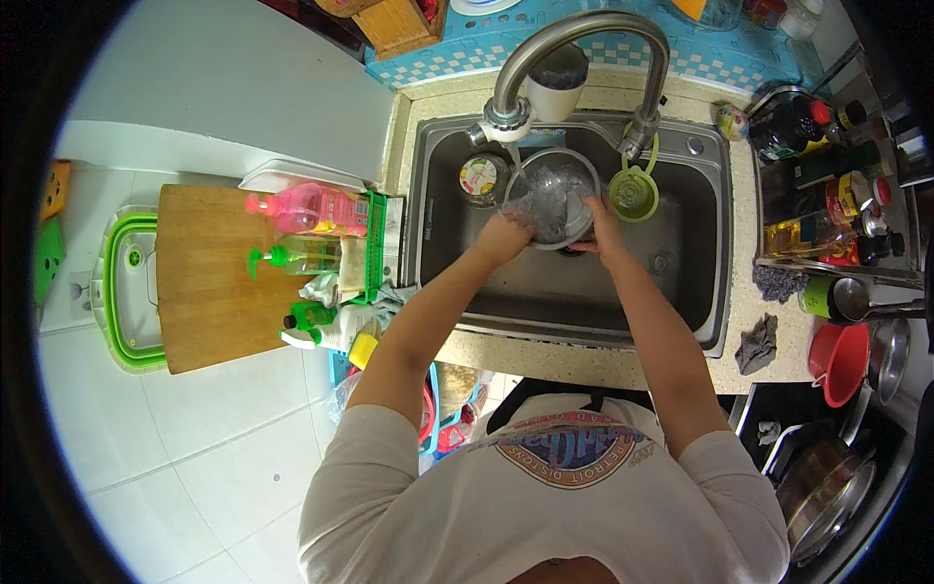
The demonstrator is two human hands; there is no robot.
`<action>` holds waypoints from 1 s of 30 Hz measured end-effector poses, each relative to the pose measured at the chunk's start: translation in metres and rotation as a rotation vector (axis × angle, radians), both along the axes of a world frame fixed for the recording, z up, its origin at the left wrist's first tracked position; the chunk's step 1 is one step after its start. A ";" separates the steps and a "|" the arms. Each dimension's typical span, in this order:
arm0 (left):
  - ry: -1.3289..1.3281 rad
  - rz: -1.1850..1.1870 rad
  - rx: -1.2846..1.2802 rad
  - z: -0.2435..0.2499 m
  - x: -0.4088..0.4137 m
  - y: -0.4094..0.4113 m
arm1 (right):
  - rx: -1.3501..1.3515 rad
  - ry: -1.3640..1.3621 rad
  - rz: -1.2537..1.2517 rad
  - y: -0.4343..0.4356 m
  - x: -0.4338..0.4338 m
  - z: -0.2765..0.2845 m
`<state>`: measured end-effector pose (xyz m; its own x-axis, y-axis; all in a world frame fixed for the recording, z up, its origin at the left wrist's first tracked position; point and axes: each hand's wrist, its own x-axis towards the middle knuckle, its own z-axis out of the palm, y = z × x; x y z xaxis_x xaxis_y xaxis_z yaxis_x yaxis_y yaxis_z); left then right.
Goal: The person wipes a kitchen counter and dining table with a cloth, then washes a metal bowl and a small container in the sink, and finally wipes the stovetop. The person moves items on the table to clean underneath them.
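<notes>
Water runs from the white outlet of a curved metal faucet (pixel 508 124) into a round bowl (pixel 552 182) above the sink (pixel 481 292). My right hand (pixel 600 232) grips the bowl's rim, thumb on the inner side and fingers outside. My left hand (pixel 508 235) is at the bowl's near left edge; its fingers are blurred by splashing water, so their hold cannot be told. Left of the bowl sits a lidded round container (pixel 481 177) with a printed top. A green strainer with a handle (pixel 633 193) is just to the right of the bowl.
Pump bottles (pixel 321 209) and a green rack (pixel 376 244) stand left of the sink. A wooden board (pixel 211 277) is farther left. Right of the sink are a rack of seasoning bottles (pixel 821 212), a gray cloth (pixel 757 344), a red basin (pixel 838 365) and a pot (pixel 821 478).
</notes>
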<state>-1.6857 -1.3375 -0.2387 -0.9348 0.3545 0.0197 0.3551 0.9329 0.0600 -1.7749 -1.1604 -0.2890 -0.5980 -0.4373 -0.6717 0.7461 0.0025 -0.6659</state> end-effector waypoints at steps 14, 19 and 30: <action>-0.439 0.138 0.204 -0.010 -0.002 0.002 | -0.055 -0.092 -0.099 0.006 -0.002 -0.007; -0.445 0.703 1.498 -0.015 0.003 0.027 | -0.312 -0.058 -0.229 -0.026 0.013 -0.030; -0.052 0.761 2.214 0.005 0.009 -0.010 | 0.125 1.444 0.112 -0.085 0.020 0.016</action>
<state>-1.6765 -1.3474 -0.2336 -0.8520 -0.4447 -0.2764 0.0705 -0.6206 0.7810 -1.7552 -1.2453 -0.2734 -0.7398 -0.5112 0.4374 -0.5688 0.1281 -0.8124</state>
